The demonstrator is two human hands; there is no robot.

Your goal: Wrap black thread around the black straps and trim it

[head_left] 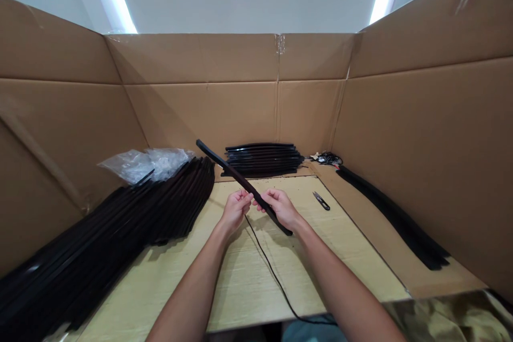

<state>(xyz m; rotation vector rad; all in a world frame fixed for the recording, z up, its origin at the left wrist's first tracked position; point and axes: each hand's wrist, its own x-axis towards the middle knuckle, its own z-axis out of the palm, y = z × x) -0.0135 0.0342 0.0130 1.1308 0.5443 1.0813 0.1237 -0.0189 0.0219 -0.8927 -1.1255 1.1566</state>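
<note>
Holding a long, narrow, dark black strip (239, 178) slantwise over the middle of the pale wooden bench (160, 283), its far end pointing toward the far left corner; the right hand (279, 207) is closed around the strip below its midpoint; the left hand (234, 209) has thumb and fingers pinched together just beside the strip, with a thin black cord (276, 278) at its fingertips; that cord runs down across the bench and over the near edge.

Small black-handled thread snips (321, 201) lie toward the bench's right edge, apart from both hands; a stack of glossy black strips (262, 160) lies along the far edge; a large fanned pile of black strips (120, 224) covers the left side, clear crumpled plastic bags (150, 164) beside its far end; further black strips (393, 215) lie along the right edge, near a tangle of dark wires (329, 158) at the far right corner; brown cardboard walls (224, 112) enclose three sides.
</note>
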